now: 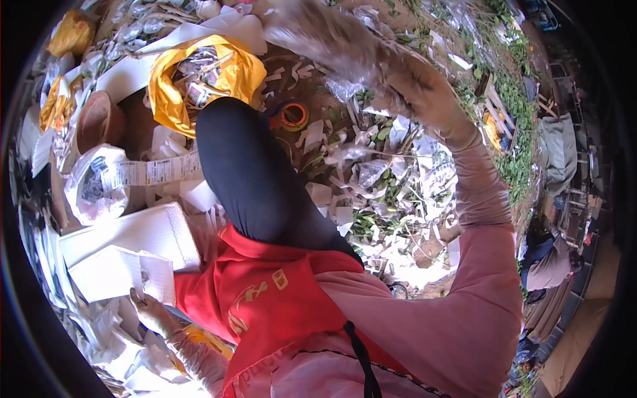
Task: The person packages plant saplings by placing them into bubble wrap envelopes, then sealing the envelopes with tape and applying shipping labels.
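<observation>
My right hand is raised at the upper right, smeared by motion, its fingers round one end of a long grey-brown bundle. The bundle stretches up and left over the littered ground, too blurred to show what it is made of. Down at the lower left, my left hand pinches the lower edge of a white sheet. That sheet overlaps a stack of white padded sheets beside my red apron.
A yellow plastic bag full of scraps stands beyond my knee, near a roll of tape. A white bag and a clay pot lie left. Leaves and paper scraps cover the ground. Another person is far right.
</observation>
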A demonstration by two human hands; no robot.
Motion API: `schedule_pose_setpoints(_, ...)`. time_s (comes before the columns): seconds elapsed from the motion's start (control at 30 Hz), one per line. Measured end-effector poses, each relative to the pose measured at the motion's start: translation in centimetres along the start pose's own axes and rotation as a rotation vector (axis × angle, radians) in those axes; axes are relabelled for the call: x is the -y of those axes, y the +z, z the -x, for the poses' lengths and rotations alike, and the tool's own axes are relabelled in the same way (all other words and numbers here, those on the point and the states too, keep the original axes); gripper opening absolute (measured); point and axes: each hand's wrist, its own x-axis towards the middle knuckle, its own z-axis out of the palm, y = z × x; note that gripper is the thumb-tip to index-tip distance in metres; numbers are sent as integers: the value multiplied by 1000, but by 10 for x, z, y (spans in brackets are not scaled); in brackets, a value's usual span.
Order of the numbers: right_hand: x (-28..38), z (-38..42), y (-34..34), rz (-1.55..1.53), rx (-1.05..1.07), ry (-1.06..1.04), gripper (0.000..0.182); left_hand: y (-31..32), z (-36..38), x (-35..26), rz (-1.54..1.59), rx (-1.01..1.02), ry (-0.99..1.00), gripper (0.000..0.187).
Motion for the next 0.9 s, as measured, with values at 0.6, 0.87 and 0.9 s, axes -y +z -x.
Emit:
schedule_pose_setpoints(0.6, 242, -23, 294, -482, 1330, 166, 22, 10, 54, -20, 87, -187, 44, 38)
schedule_pose_setpoints(0.87, 309, -66, 384, 114, 1062, -369, 31, 11, 43, -41, 170, -236, 53, 34)
schedule_pose_setpoints(0.9, 309, -75, 385, 52, 1032, -493, 34, 7, 33, -39, 176, -253, 25, 33)
